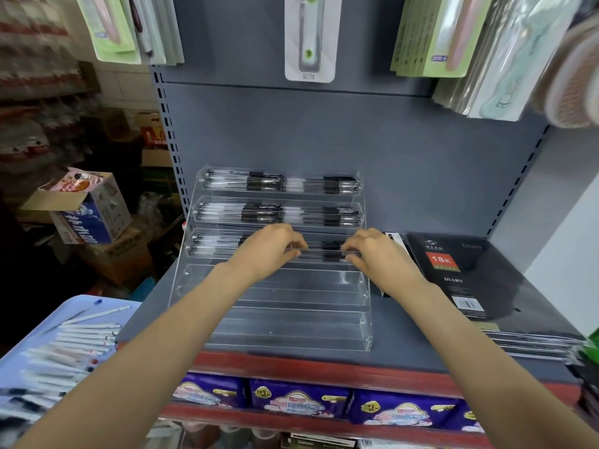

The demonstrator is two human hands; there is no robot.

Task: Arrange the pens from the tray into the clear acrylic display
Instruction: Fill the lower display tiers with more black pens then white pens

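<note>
I see my left hand (272,246) and right hand (372,251) pinching the two ends of a clear pen (324,253) with a black grip, held level at the front lip of the third tier of the clear acrylic display (275,286). The two far tiers are packed with pens; the two near tiers lie open below my wrists. A black diary (453,270) sits just right of the display, and the blue tray (42,345) of pens lies near left
</note>
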